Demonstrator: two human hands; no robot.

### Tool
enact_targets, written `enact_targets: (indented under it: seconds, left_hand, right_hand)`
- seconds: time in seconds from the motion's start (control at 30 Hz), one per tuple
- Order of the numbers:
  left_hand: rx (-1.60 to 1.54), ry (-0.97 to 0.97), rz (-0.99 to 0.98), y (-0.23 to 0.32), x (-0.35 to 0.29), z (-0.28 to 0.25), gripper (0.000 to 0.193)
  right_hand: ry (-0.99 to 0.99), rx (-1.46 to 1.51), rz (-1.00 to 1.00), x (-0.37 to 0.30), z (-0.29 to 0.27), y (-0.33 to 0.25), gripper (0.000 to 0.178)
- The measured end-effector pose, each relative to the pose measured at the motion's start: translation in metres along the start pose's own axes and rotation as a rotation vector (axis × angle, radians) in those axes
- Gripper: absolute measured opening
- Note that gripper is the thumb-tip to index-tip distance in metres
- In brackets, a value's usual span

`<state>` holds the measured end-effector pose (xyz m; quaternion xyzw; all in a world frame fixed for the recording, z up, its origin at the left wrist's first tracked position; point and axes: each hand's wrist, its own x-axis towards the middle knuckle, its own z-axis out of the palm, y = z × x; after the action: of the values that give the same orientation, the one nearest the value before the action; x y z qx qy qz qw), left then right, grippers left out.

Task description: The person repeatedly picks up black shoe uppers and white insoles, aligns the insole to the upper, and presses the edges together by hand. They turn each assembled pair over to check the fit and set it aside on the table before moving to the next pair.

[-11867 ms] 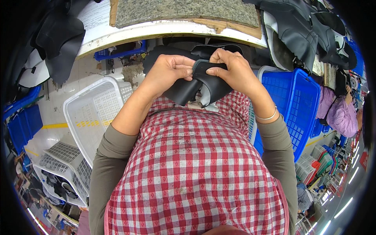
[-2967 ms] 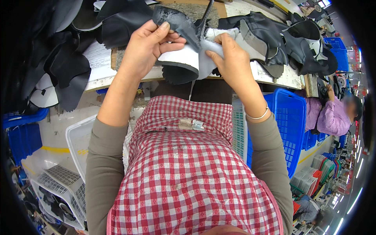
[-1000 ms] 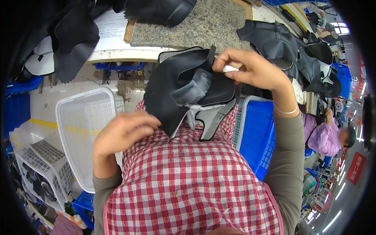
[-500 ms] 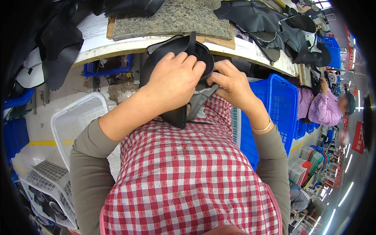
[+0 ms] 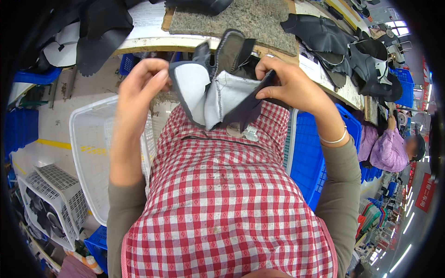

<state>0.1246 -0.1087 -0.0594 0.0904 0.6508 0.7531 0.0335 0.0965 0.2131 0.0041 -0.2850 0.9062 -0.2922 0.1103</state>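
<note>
Head view, catalogued left to right. Low at far left: a white slotted crate (image 5: 55, 194), dark pieces lying inside, kind not readable. Below it, a blue crate (image 5: 95, 243), contents hidden. Beside my left forearm: a white mesh basket (image 5: 90, 153), tall-walled, standing on the floor; I cannot make out anything in it. Upper left: dark, limp cut pieces (image 5: 99, 28) draped over the workbench (image 5: 148, 44) edge, with a pale one beside them.

My left hand (image 5: 141, 85): fingers curled, tips pinching the left edge of the shoe upper (image 5: 218, 88), a soft folded piece, dark grey outside, pale fleecy lining turned outward, with a padded tongue-shaped flap standing up at its top. It is held in the air above my lap, in front of my red-and-white checked apron (image 5: 222, 199) and just short of the bench edge.

My right hand (image 5: 289, 85): thumb and fingers pressed on the upper's right edge, holding it spread; a thin bangle (image 5: 333, 139) sits on the wrist.

On the bench behind: a coarse grey-brown mat (image 5: 250, 18), speckled, rectangular. Further right: a heap of black uppers (image 5: 343, 46), smooth and curved. Under my right arm: a blue plastic crate (image 5: 308, 157), slotted walls, its inside largely blocked by my forearm. Far right: another person in a pink checked top (image 5: 387, 150), bent over.
</note>
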Motion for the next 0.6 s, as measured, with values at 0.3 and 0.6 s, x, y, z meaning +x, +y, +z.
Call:
enact_targets:
  seconds: [0.3, 0.6]
  left_hand:
    - [0.539, -0.106, 0.512, -0.027, 0.008, 0.086, 0.065]
    - [1.146, 0.125, 0.831, -0.018, -0.006, 0.071, 0.018]
  right_hand:
    - [-0.014, -0.069, -0.060, -0.008, 0.003, 0.005, 0.039]
    - [0.389, -0.347, -0.424, -0.062, 0.032, -0.039, 0.033]
